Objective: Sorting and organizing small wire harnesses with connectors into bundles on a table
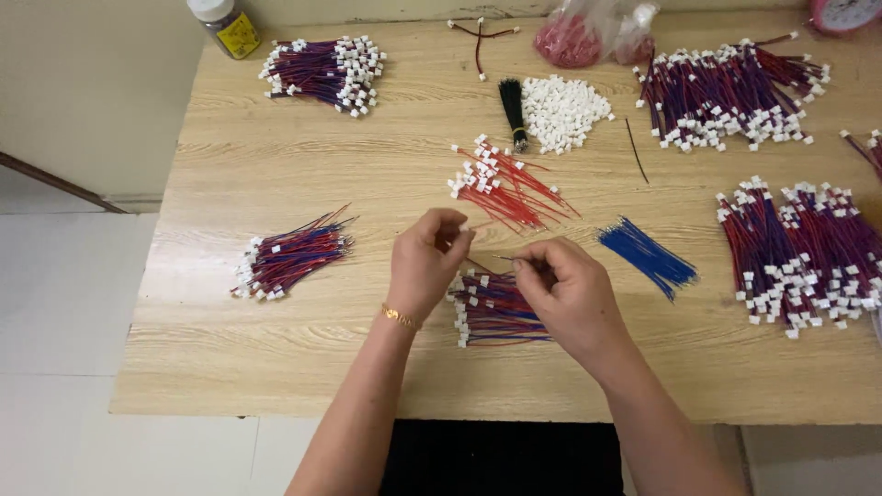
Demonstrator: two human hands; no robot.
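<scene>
Hiding part of the red-and-blue wire bundle at six o'clock, under the right hand. Cutting off the pink clock at one o'clock. Blurring whatever the left hand is pinching.

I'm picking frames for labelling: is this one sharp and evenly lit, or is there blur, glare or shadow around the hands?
Head view: light is soft and even, with no glare on the table; left hand and right hand are slightly soft, casting only faint shadows; the thin wire between them is hard to make out; the far wire bundles stay fairly sharp.
</scene>
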